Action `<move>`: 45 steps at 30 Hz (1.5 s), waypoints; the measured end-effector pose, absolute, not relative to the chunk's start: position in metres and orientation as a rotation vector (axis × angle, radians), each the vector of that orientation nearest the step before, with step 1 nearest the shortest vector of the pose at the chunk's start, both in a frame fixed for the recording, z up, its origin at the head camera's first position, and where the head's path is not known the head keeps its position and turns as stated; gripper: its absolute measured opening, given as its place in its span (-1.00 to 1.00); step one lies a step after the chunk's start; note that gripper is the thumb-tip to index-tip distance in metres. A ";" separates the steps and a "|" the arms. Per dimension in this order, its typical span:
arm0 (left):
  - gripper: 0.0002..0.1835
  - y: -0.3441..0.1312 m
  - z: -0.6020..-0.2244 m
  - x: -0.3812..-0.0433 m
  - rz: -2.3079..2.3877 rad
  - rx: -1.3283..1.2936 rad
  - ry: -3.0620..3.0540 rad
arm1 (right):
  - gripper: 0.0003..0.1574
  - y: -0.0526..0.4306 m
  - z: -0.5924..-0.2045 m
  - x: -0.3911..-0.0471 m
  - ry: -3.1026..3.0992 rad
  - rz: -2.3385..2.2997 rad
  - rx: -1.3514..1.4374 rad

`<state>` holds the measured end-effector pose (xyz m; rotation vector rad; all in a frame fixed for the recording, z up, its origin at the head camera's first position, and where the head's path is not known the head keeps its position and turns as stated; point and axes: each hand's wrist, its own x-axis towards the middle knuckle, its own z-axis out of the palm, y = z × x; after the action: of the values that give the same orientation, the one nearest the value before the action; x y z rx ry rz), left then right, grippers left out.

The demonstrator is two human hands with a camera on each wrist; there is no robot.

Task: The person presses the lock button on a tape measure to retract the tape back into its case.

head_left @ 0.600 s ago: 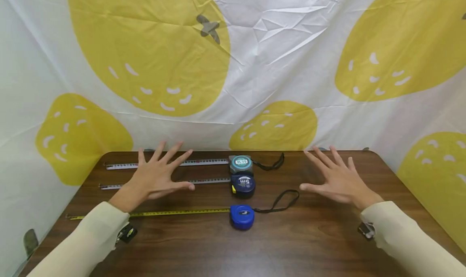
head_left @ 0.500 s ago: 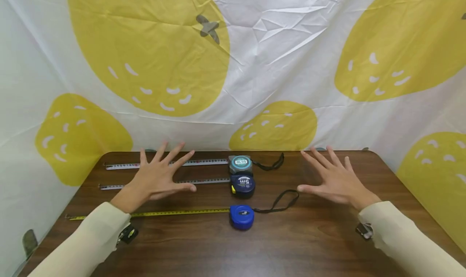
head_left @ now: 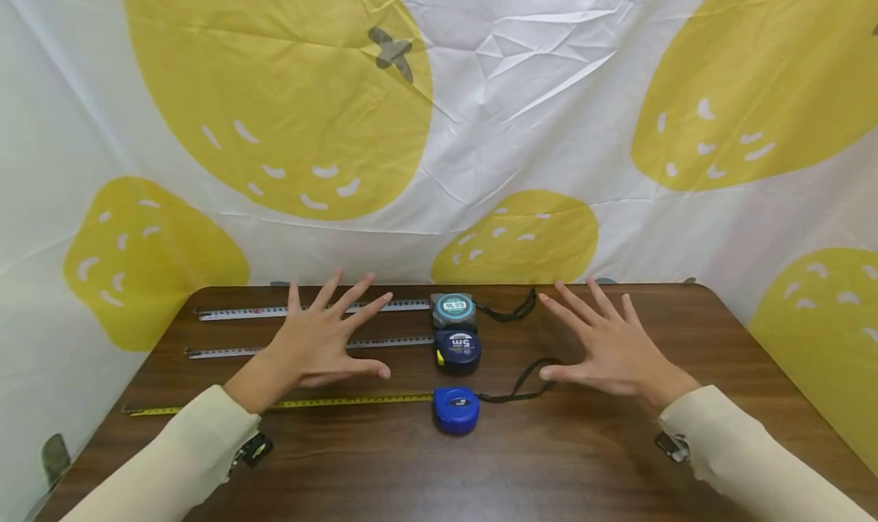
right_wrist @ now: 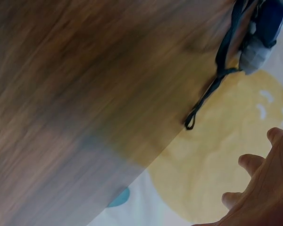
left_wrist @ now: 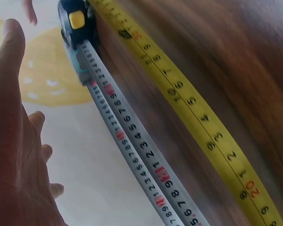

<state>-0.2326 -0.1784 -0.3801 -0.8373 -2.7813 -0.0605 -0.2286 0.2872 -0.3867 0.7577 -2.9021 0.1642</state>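
Three tape measures lie in the middle of a dark wooden table (head_left: pixel 549 461), each tape pulled out to the left. Farthest is a grey and teal case (head_left: pixel 453 309), then a dark blue case (head_left: pixel 457 349) marked 5m, then a bright blue case (head_left: pixel 456 409) with a yellow tape (head_left: pixel 329 401). My left hand (head_left: pixel 322 343) hovers with fingers spread over the two white tapes (left_wrist: pixel 132 141), holding nothing. My right hand (head_left: pixel 604 347) is spread flat right of the cases, its thumb near the black strap (head_left: pixel 524 381) of the bright blue case.
A white cloth with big yellow fruit shapes (head_left: pixel 274 95) hangs behind and around the table. A second black strap (head_left: pixel 511 309) trails from the grey case. The table's rounded corners are at far left and far right.
Both hands have drifted inward towards the cases: the left to the right, the right to the left. Neither has taken hold of anything. The tape measures have not moved.
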 end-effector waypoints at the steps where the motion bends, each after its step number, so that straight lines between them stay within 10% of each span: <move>1: 0.33 -0.177 -0.380 -0.232 -0.054 -0.848 -2.773 | 0.38 0.285 -0.387 -0.227 -2.893 0.165 0.771; 28: 0.28 -0.141 -0.389 -0.201 0.103 -1.001 -2.602 | 0.49 0.235 -0.390 -0.200 -2.726 0.114 1.082; 45: 0.23 -0.171 -0.389 -0.182 -0.247 -0.940 -2.627 | 0.35 0.216 -0.398 -0.189 -2.662 0.843 1.153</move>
<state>-0.1819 -0.1711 -0.3890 -0.9403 -2.6274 -0.2471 -0.1890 0.2161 -0.3977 1.1531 -2.6621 0.8427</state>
